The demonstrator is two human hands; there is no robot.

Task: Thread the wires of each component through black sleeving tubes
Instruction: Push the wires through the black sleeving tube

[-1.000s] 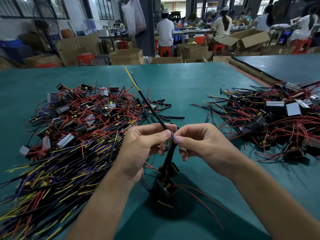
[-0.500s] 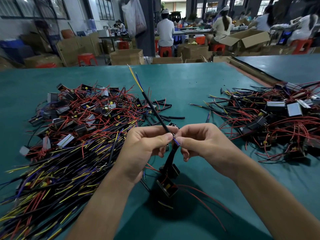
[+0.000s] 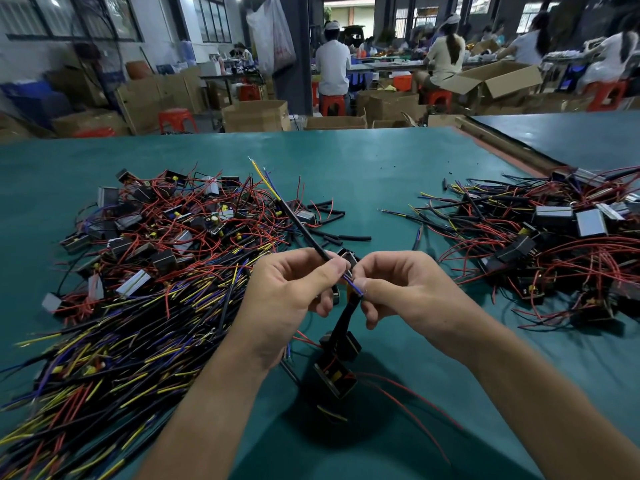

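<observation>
My left hand (image 3: 291,289) pinches a thin black sleeving tube (image 3: 304,230) that slants up and away from me. Yellow and blue wire ends (image 3: 263,178) stick out of the tube's far end. My right hand (image 3: 401,289) pinches the same blue and yellow wires (image 3: 353,285) just below the tube's near end. From that hand hang small black components (image 3: 337,365) on a wider black sleeve, with red wires (image 3: 412,410) trailing onto the green table (image 3: 363,174).
A large pile of components with red, yellow and blue wires (image 3: 145,271) lies at the left. A second pile (image 3: 554,251) lies at the right. Loose black tube pieces (image 3: 341,233) lie between them. People sit at tables and cardboard boxes beyond the far edge.
The black tube has slid a little nearer to my hands along the wires, and more yellow and blue wire shows beyond its far end. Both hands stay in the same place.
</observation>
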